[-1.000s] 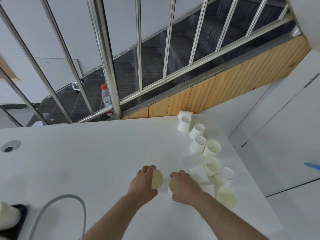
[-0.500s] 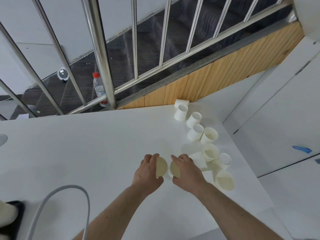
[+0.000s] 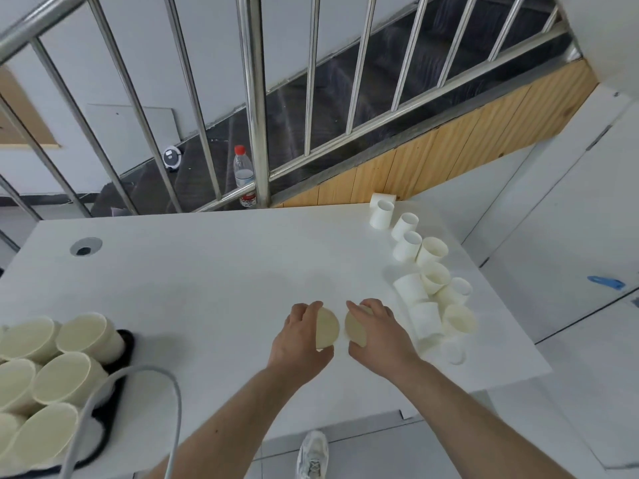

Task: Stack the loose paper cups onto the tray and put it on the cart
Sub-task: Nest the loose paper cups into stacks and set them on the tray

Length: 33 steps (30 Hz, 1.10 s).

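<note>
My left hand grips a cream paper cup above the white table. Right beside it, my right hand grips a second paper cup; the two cup mouths face each other a small gap apart. Several loose paper cups stand and lie in a cluster along the table's right edge. At the near left, a black tray carries several cream cups, some nested in stacks. No cart is in view.
A grey cable loops over the tray's corner. A round cable grommet sits at the far left of the table. A steel stair railing rises behind the table, with a water bottle beyond it. My shoe shows below the near edge.
The view has swung left, bringing the tray of cups into sight. Both hands still hold their cups close together over the table, mouths a little more apart.
</note>
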Tool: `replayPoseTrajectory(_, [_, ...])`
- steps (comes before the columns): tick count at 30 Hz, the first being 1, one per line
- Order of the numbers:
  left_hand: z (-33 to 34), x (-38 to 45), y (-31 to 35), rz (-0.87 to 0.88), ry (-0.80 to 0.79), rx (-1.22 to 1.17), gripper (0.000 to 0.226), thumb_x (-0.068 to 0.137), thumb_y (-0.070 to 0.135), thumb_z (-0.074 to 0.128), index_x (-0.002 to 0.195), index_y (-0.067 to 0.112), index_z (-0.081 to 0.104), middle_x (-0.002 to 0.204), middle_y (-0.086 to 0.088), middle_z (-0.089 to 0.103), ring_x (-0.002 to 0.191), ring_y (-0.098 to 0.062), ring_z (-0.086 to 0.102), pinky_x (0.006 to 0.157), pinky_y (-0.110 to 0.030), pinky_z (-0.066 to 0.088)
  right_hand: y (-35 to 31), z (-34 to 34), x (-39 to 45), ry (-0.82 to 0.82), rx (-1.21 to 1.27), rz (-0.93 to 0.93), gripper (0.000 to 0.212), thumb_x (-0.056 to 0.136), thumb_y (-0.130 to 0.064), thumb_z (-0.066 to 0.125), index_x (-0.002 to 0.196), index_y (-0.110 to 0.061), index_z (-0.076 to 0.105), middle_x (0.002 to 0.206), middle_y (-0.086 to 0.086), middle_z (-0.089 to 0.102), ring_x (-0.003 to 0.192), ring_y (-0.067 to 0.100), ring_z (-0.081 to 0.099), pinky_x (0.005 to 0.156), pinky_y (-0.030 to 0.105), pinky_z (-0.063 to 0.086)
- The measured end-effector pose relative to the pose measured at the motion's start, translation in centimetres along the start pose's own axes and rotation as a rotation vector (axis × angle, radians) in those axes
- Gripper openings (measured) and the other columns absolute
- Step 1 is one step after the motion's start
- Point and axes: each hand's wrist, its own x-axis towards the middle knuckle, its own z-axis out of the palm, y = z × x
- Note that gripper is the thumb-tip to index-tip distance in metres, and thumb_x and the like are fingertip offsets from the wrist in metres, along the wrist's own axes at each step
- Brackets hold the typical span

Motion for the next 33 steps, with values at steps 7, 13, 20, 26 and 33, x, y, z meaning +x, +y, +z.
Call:
replayPoseTrajectory(7, [-3.7, -8.3, -2.5, -0.054, 0.057, 0.047, 0.078, 0.081, 0.032, 0.063, 0.147, 0.023, 0.021, 0.136, 0.002, 0.03, 0.121, -0.018, 0.044, 0.088, -0.028, 0.049, -5.7, 1.9, -5.1, 0.026, 0.058, -0.085, 0.072, 0.086, -0.027, 0.058, 0.151, -0.031, 0.025, 0.147, -0.007, 0.025, 0.134, 0.016, 0.029, 0.092, 0.031, 0.049])
replayPoseTrajectory(13, [-7.7, -12.5, -5.2, -0.111, 0.116, 0.066, 0.078, 0.084, 0.034, 0.06, 0.149, 0.024, 0.018, 0.138, 0.004, 0.029, 0.126, -0.017, 0.038, 0.092, -0.027, 0.045, -11.3, 2.4, -7.0, 0.041, 0.083, -0.18, 0.072, 0.087, -0.026, 0.056, 0.151, -0.032, 0.024, 0.147, -0.008, 0.025, 0.134, 0.015, 0.029, 0.092, 0.03, 0.048])
replayPoseTrajectory(20, [-12.7, -15.4, -10.2, -0.134, 0.251, 0.064, 0.074, 0.088, 0.036, 0.057, 0.149, 0.023, 0.017, 0.14, 0.005, 0.028, 0.126, -0.015, 0.037, 0.082, -0.024, 0.044, -18.8, 3.4, -6.0, 0.028, 0.076, -0.29, 0.073, 0.087, -0.026, 0.057, 0.151, -0.031, 0.024, 0.146, -0.008, 0.025, 0.134, 0.016, 0.029, 0.095, 0.031, 0.047])
replayPoseTrajectory(26, [-18.2, -16.0, -16.1, -0.216, 0.318, 0.084, 0.075, 0.089, 0.035, 0.058, 0.15, 0.021, 0.017, 0.145, 0.002, 0.027, 0.131, -0.018, 0.034, 0.092, -0.027, 0.042, -26.4, 4.6, -3.2, 0.014, 0.113, -0.351, 0.073, 0.086, -0.029, 0.059, 0.15, -0.031, 0.026, 0.146, -0.007, 0.026, 0.133, 0.016, 0.031, 0.096, 0.032, 0.047])
replayPoseTrajectory(33, [-24.4, -14.1, -23.6, -0.253, 0.357, 0.093, 0.075, 0.088, 0.034, 0.06, 0.149, 0.02, 0.019, 0.144, 0.001, 0.028, 0.127, -0.018, 0.041, 0.086, -0.027, 0.046, -34.5, 6.1, 1.0, 0.014, 0.137, -0.345, 0.073, 0.087, -0.029, 0.062, 0.151, -0.025, 0.025, 0.146, -0.006, 0.029, 0.133, 0.017, 0.033, 0.097, 0.034, 0.046])
